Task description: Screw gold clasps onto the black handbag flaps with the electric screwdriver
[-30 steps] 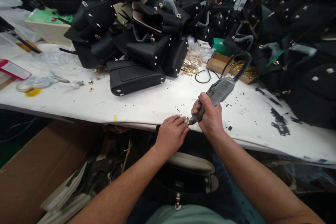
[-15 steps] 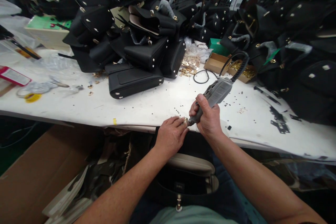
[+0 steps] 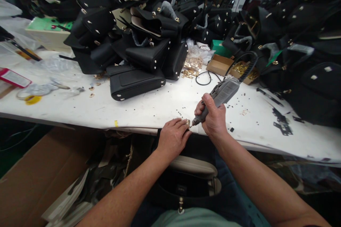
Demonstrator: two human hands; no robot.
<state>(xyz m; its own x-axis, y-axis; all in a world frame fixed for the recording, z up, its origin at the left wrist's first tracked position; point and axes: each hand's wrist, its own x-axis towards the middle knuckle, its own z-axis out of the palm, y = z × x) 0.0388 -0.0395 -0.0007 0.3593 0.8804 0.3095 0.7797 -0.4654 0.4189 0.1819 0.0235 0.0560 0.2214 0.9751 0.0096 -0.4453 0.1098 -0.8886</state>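
Note:
My right hand (image 3: 215, 115) is wrapped round a grey electric screwdriver (image 3: 225, 90), tilted with its bit down to the left. The tip is close to a small gold metal fitting (image 3: 188, 122) at the table edge; whether they touch I cannot tell. With its fingers together, my left hand (image 3: 174, 136) presses on the fitting and on the black flap of a handbag (image 3: 198, 145). That bag lies open on my lap, its beige-edged mouth facing up and a gold clasp on the near side. My left fingertips partly cover the fitting.
Finished-looking black handbags (image 3: 138, 81) are piled across the back of the white table (image 3: 149, 113). Gold fittings (image 3: 190, 67) and a cardboard box of gold parts (image 3: 246, 72) lie beyond the screwdriver. Small black screws are scattered about. A large cardboard box (image 3: 50, 170) stands below left.
My right hand has drawn the screwdriver slightly up and to the right, so the bit tip stands a little farther from my left fingers. My left hand stays in place.

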